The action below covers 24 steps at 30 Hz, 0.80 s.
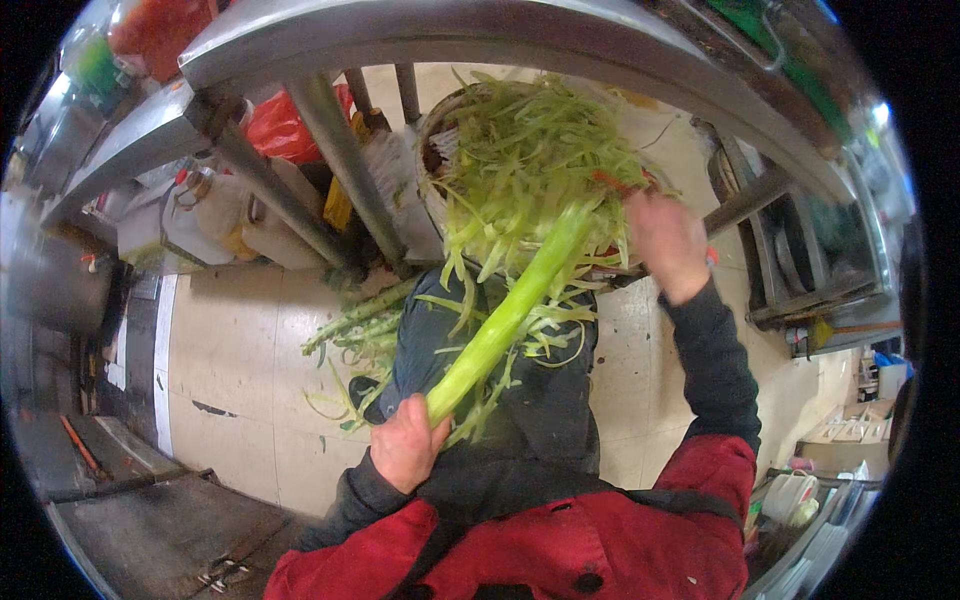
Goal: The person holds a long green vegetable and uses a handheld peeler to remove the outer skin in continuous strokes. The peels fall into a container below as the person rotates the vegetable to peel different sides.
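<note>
A long pale green celtuce stem slants across my lap, its skin off along the visible length. My left hand is wrapped round its near end. By the far end, my right hand is closed and smeared by motion. A bit of red shows at its fingers, apparently a peeler, though its blade is hidden. Under the far end stands a round woven basket, heaped with green peelings. More strips hang over the rim and lie on my dark trousers.
A metal table frame arches over the basket, its legs to the left. Plastic jugs and a red bag sit beneath it. Uncleaned stalks lie left of my knee. At right is a metal rack.
</note>
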Available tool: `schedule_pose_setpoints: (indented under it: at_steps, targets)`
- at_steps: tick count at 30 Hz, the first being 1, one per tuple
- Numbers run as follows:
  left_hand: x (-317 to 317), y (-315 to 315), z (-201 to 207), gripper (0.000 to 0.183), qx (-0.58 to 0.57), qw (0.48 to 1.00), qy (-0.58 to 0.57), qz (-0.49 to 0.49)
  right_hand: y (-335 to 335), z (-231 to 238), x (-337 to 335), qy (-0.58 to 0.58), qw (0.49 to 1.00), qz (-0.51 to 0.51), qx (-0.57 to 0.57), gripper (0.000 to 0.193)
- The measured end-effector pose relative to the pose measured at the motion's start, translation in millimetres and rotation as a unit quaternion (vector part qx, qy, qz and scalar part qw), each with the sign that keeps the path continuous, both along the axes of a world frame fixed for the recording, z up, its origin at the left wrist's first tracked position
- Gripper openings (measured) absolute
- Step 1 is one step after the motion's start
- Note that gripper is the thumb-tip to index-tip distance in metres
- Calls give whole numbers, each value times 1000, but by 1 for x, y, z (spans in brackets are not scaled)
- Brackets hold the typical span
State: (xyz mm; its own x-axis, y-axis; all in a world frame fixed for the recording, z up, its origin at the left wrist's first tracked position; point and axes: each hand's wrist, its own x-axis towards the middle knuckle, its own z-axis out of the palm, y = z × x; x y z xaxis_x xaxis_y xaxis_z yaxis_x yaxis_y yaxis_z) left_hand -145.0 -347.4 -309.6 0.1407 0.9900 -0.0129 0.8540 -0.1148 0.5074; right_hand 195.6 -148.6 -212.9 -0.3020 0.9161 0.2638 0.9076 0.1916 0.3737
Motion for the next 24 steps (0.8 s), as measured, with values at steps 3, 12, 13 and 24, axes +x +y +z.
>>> schedule_pose_setpoints:
  at_steps: [3, 12, 13, 24]
  targets:
    - [-2, 0, -2, 38, -26, 999, -23, -17, 2, 7, 18, 27, 998, -37, 53, 9]
    - [-9, 26, 15, 33, -305, 889, -334, -65, -52, -33, -49, 138, 963, 210, 95, 13]
    - [-11, 28, 18, 31, -402, 829, -387, -38, -66, -33, -61, 152, 958, 235, 56, 14]
    - [-21, 31, 13, 25, -467, 705, -531, -51, -11, -51, -3, 128, 987, 81, 52, 11]
